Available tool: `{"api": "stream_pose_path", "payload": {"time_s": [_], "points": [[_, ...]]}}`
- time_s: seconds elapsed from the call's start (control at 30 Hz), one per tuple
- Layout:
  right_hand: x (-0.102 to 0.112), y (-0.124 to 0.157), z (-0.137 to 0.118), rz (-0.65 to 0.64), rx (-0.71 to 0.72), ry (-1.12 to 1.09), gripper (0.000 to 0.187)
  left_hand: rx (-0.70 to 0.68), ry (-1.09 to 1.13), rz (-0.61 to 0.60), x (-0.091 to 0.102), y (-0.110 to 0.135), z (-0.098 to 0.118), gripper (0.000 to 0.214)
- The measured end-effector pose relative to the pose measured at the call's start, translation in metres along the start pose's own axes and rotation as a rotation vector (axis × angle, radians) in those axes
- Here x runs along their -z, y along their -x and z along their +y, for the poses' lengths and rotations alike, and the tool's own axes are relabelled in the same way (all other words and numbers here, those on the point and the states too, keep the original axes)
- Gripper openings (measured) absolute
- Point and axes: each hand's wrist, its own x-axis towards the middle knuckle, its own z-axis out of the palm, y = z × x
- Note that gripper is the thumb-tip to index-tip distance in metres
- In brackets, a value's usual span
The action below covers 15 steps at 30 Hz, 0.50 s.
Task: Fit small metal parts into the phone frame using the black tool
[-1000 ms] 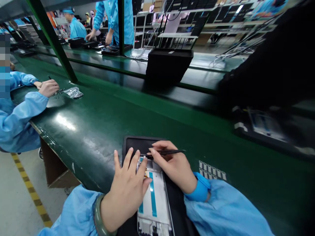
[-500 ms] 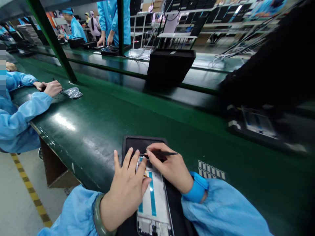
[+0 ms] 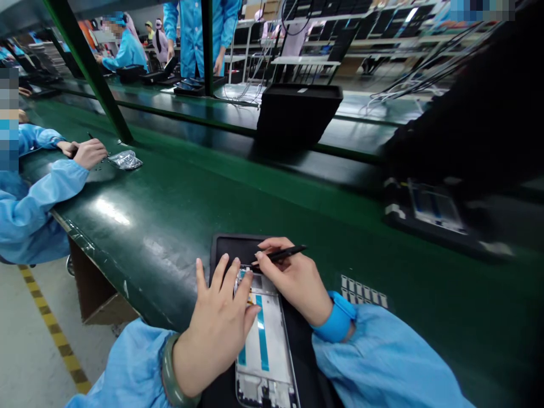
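A phone frame [image 3: 274, 334] with a silvery inner face and blue strips lies lengthwise in a black tray [image 3: 232, 245]. My left hand [image 3: 219, 326] is open, its spread fingers resting over the frame's upper left part and the tray's edge. My right hand [image 3: 293, 277] is closed on slim black tweezers [image 3: 287, 253], pinched between thumb and fingers. Their tip points left at the top end of the frame, beside my left fingertips. Whether the tip touches a part there is too small to tell.
A sheet of small grey pieces [image 3: 363, 292] lies on the green bench [image 3: 170, 198] to the right. Farther right is another tray [image 3: 437, 218] with a phone frame. A black box [image 3: 300, 116] stands behind. At left, a co-worker's hands [image 3: 89, 153] work near a clear bag [image 3: 126, 160].
My right hand has tilted the tweezers, raising their rear end slightly while the tip stays near the frame's top. My left hand holds its place. The tray at far right has shifted left.
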Motion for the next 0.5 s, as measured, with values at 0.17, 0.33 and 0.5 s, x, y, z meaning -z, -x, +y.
{"api": "stream_pose_path", "payload": {"time_s": [0.17,0.33,0.5], "points": [[0.0007,0.0023,-0.0035,0.017,0.096,0.110,0.010,-0.006,-0.003,-0.003,0.0014,0.0011,0.0002,0.041],[0.0028,0.0008,-0.0026,0.015,0.047,0.058,0.011,-0.009,0.000,0.004,0.0001,0.0017,0.0012,0.040],[0.0020,-0.0012,-0.0072,-0.015,0.134,0.168,0.011,-0.016,-0.012,0.027,-0.0017,0.0012,0.0017,0.041]]}}
